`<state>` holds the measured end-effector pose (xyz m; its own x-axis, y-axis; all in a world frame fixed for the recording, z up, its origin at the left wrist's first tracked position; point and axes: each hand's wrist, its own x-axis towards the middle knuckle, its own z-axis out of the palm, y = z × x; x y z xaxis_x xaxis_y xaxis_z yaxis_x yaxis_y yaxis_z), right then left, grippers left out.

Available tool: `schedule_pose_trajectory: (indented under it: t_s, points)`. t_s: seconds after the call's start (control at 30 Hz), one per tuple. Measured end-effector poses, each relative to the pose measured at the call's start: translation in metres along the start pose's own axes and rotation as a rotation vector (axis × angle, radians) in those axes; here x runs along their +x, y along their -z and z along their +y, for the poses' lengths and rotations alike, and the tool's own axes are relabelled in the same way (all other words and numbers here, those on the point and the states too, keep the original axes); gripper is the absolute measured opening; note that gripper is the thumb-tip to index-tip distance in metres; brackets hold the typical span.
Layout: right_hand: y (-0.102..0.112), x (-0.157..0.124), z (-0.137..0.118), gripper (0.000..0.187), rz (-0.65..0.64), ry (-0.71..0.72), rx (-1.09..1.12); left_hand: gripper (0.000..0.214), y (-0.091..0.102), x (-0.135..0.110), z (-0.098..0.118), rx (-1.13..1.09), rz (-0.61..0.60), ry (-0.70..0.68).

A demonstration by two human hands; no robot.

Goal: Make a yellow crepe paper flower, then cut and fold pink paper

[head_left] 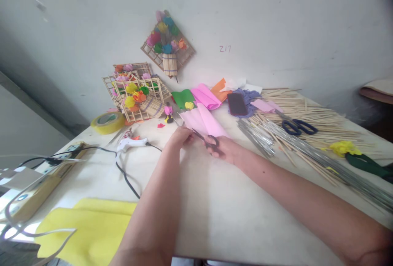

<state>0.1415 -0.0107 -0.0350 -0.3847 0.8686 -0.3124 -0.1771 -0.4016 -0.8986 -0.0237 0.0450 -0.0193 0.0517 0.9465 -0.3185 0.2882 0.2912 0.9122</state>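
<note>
Scissors (200, 136) gripped by right hand (219, 149); left hand (181, 135), hold unclear; lattice flower panels (139, 96) left of scissors seem finished, pink paper (211, 120) beyond seems uncut.

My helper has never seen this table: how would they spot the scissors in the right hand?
On the pale table, follow the right forearm to the right hand near the middle. The scissors are in its grip, blades pointing toward the left hand. Unlike the second pair, which lies loose on the wooden sticks farther right, these are held.
</note>
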Motion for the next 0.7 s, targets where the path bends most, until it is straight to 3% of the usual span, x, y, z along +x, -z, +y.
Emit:
schedule_pose_trajectory:
  t_s: [0.7]
  points:
    - [-0.0063, -0.0013, -0.0036, 0.031, 0.036, 0.019, -0.072, 0.018, 0.0012, -0.0026, -0.0029, -0.082, -0.050, -0.048]
